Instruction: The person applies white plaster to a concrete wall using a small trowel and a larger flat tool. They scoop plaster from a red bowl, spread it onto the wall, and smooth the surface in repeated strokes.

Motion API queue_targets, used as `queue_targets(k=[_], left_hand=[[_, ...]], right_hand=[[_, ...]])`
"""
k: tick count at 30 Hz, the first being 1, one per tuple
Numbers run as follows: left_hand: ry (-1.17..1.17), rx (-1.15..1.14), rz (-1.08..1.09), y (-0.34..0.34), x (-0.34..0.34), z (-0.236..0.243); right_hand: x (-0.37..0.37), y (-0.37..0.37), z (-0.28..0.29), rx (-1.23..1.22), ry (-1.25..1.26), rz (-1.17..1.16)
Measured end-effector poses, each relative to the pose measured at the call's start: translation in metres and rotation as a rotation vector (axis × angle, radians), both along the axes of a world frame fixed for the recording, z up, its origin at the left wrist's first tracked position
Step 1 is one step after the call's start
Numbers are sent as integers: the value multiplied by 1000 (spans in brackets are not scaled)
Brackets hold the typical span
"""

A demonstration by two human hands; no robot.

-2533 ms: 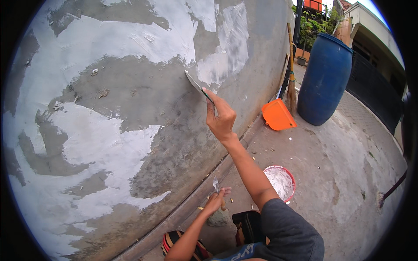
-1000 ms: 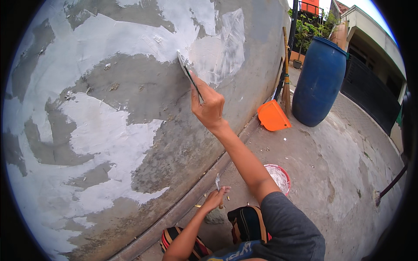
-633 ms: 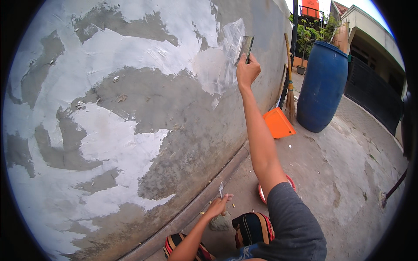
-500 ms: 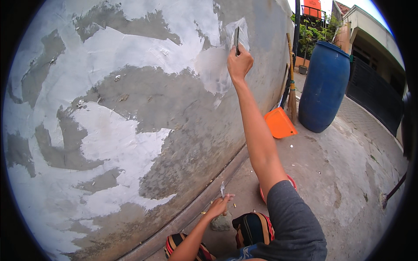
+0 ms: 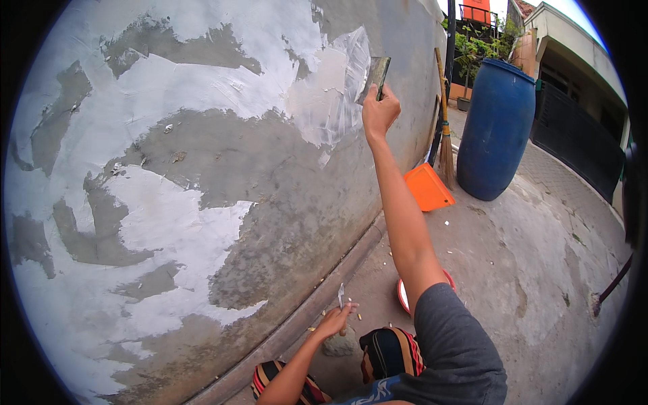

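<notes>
My right hand (image 5: 381,111) grips a wide, flat metal filling blade (image 5: 372,77) against fresh white filler (image 5: 329,94) on the upper right of the plastered area. The grey wall (image 5: 175,162) carries broad, uneven white patches with bare cement between them. Low in the middle, my left hand (image 5: 335,319) holds a small metal putty knife (image 5: 341,294) by its wooden handle, near the wall's foot. A bucket with a red rim (image 5: 403,294) stands on the ground, mostly hidden behind my right arm.
An orange dustpan (image 5: 427,185) lies by the wall beside a broom (image 5: 446,152) and a blue plastic drum (image 5: 495,131). A dark gate (image 5: 574,152) and plants stand behind. A rod (image 5: 611,283) is at the right. A stone (image 5: 337,344) sits by my knees.
My right hand and blade have moved up and right across the fresh patch, then turned so the blade's face shows again. My left hand stays low with the small knife.
</notes>
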State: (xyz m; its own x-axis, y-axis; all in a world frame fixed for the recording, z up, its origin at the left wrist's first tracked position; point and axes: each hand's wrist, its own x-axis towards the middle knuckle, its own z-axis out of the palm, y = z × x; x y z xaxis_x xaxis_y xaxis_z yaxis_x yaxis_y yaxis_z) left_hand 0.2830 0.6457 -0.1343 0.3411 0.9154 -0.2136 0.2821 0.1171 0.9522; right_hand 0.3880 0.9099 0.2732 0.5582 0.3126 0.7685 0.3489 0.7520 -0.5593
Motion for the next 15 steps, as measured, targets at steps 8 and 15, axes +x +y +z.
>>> queue_targets(k=[8, 15], left_hand=[[-55, 11, -3, 3, -4, -8], [-51, -48, 8, -1, -2, 7]], right_hand=[[-27, 16, 11, -27, 2, -5], [-50, -34, 41, 72, -114, 94]])
